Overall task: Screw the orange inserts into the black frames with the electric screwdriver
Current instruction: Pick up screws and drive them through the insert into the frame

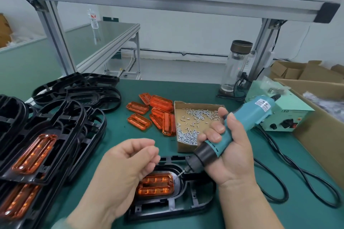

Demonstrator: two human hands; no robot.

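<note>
A black frame (195, 204) lies on the green mat in front of me with an orange insert (156, 185) seated in it. My right hand (229, 152) grips the teal electric screwdriver (242, 126), tilted, its bit tip resting at the insert's upper right corner. My left hand (121, 169) hovers over the insert's left side, fingers curled with thumb and fingertips pinched; whether it holds a screw I cannot tell. Loose orange inserts (154, 111) lie behind, beside a cardboard tray of screws (193, 117).
Stacks of black frames (55, 122), some with inserts fitted, fill the left side. The screwdriver's power supply box (286, 115) and black cable (279, 182) lie at right, next to open cardboard boxes (320, 117). A glass bottle (236, 65) stands at the back by an aluminium post.
</note>
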